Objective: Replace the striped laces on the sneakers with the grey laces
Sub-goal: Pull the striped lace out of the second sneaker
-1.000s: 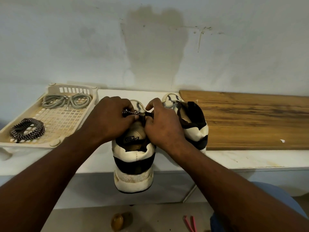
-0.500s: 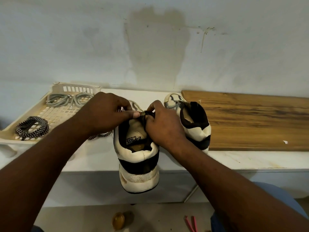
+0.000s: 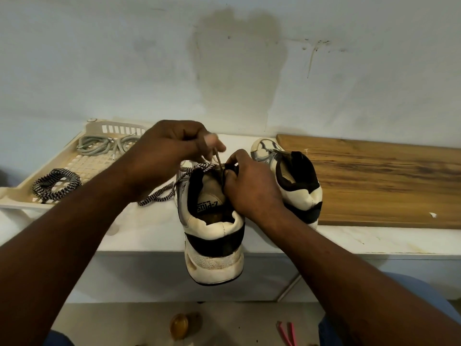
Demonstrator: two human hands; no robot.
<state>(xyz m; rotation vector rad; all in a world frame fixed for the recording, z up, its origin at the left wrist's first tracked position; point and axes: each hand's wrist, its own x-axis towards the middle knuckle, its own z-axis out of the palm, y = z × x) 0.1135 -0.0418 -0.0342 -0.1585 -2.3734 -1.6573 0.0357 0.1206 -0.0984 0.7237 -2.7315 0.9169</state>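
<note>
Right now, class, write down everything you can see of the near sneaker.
The near sneaker is white, leather-looking, with a black heel band, black collar and a tan insole bearing a printed label. It lies toe away on the counter, heel overhanging the edge. The right hand grips its tongue area; the left hand pinches a thin strand rising from it. A striped lace trails from its left side.

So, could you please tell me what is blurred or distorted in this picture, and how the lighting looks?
Head view: the left hand is motion-blurred at its fingertips, which pinch the striped lace; the right hand and the sneaker look sharp. Head view: the wide lens bows straight lines, as along the wooden plank. Head view: soft, even light, no glare, faint shadows.
</note>
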